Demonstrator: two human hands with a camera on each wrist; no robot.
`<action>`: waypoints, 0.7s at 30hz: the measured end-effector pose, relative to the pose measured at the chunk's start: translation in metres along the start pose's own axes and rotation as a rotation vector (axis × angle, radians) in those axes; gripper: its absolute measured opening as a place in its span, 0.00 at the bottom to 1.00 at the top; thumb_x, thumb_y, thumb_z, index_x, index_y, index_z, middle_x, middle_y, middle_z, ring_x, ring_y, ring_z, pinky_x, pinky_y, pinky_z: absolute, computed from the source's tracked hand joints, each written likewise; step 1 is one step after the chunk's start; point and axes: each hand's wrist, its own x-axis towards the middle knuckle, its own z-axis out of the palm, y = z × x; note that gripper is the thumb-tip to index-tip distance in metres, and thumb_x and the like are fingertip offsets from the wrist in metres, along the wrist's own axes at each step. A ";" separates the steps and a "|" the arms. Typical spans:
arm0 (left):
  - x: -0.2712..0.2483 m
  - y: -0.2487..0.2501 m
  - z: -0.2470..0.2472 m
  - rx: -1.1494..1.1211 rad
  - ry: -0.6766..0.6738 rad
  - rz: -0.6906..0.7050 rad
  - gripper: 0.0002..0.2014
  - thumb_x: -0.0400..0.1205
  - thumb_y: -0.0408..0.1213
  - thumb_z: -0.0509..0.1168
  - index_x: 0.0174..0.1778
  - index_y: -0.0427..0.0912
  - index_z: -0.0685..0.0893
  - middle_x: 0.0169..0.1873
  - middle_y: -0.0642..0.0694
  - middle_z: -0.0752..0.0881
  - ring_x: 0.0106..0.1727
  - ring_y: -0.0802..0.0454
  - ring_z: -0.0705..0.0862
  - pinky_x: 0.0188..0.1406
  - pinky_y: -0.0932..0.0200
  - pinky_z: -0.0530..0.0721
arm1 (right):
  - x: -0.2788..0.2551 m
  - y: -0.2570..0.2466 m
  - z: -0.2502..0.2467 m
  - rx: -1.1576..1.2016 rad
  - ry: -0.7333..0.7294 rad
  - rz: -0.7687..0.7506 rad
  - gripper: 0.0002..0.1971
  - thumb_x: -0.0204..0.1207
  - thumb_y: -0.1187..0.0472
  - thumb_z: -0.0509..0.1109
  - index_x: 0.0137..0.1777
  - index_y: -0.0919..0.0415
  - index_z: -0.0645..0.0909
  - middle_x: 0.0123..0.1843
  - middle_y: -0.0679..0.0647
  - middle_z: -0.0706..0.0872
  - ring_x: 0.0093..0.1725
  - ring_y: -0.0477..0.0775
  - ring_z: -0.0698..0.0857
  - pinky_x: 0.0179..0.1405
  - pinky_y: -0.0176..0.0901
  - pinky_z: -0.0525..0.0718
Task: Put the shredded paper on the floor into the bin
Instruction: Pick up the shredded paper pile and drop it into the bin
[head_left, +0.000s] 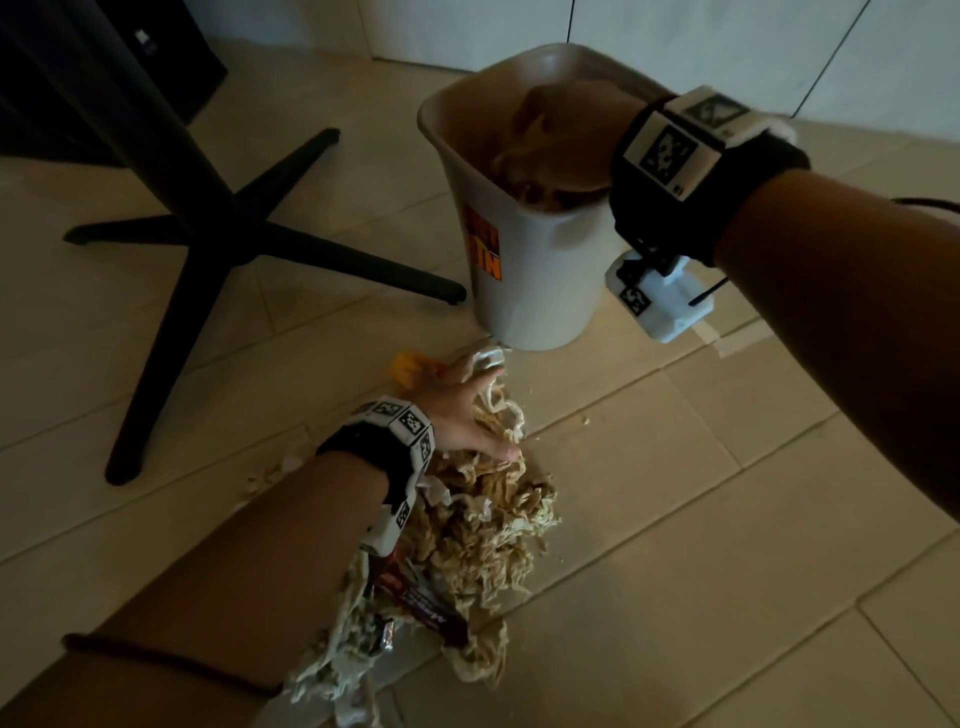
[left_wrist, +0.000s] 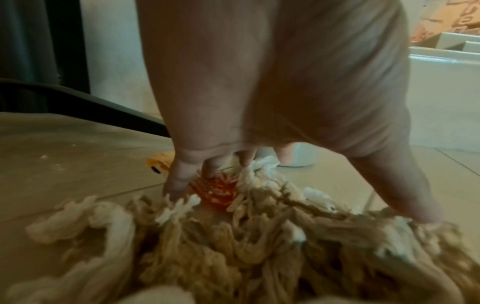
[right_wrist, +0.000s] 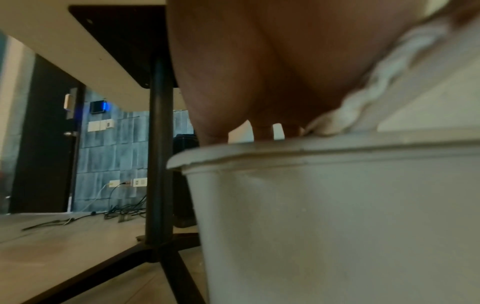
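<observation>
Shredded paper (head_left: 483, 525) lay in a wide heap on the tiled floor (head_left: 727, 519), just in front of the white bin (head_left: 524, 270), with some already inside the bin under the right hand (head_left: 566, 135). That hand reached down past the rim; from the wrist view a pale clump showed beside its palm, but whether the fingers gripped it or had let it go could not be told. The left hand (head_left: 470, 415) rested on the far end of the heap with fingers spread and dug into the strands, thumb wide apart, gathering more than clenching. A red scrap (left_wrist: 215, 191) sat between its fingers (left_wrist: 179, 176), and an orange scrap (head_left: 410, 366) lay on the floor just beside the heap. A dark printed wrapper (head_left: 415, 597) was mixed into the near part of the pile.

By my judgement the job was under way but far from finished: most of the heap was on the floor, plus small crumbs scattered around it, so several more handfuls seemed needed.
</observation>
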 end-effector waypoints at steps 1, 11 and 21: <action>0.000 0.002 0.004 0.025 -0.028 -0.001 0.59 0.60 0.73 0.74 0.81 0.73 0.44 0.84 0.61 0.32 0.86 0.41 0.39 0.83 0.33 0.53 | -0.002 -0.002 0.002 -0.010 0.017 -0.021 0.26 0.77 0.43 0.68 0.74 0.49 0.75 0.65 0.50 0.81 0.58 0.52 0.79 0.50 0.43 0.74; -0.042 0.014 0.054 0.191 0.268 0.134 0.21 0.80 0.42 0.68 0.70 0.55 0.80 0.72 0.51 0.76 0.71 0.46 0.77 0.67 0.52 0.77 | -0.053 -0.029 -0.015 0.124 0.119 -0.345 0.18 0.80 0.54 0.65 0.70 0.52 0.77 0.69 0.54 0.77 0.65 0.54 0.78 0.55 0.40 0.73; -0.097 0.013 0.025 -0.184 0.633 0.166 0.20 0.74 0.36 0.74 0.64 0.46 0.86 0.58 0.46 0.87 0.59 0.48 0.85 0.61 0.56 0.83 | -0.161 -0.028 0.021 0.419 0.256 -0.511 0.11 0.83 0.59 0.65 0.62 0.57 0.83 0.60 0.45 0.80 0.57 0.40 0.78 0.58 0.27 0.74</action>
